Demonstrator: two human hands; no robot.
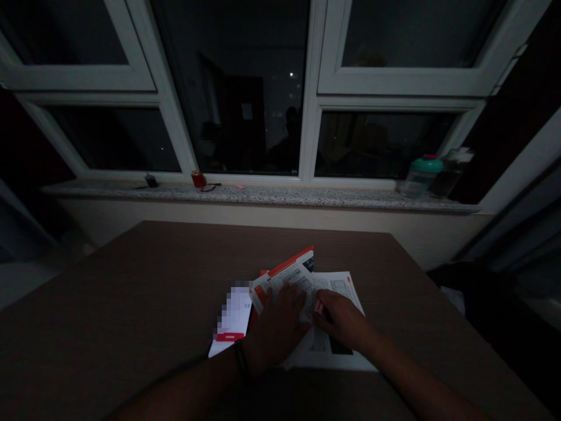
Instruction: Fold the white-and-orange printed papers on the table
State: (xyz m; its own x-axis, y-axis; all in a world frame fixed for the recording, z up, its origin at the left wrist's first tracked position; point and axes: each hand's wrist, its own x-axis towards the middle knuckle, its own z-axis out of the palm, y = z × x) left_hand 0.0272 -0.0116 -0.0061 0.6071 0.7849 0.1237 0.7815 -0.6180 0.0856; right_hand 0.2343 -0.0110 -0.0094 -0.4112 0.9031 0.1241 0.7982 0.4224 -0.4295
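On the tabletop [175, 280], my left hand [278, 321] flattens a folded page [287, 270], fingers spread, my right hand [344, 316] grips something pink [319, 306], and steadiness seems needed next.

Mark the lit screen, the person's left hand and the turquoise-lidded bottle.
Lit screen [235, 319]: head view, on its white display.
Left hand [280, 321]: head view, on its back.
Turquoise-lidded bottle [418, 180]: head view, on its body below the lid.

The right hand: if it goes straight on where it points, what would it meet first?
The right hand would probably first meet the left hand, spread on the paper; depth is unclear.
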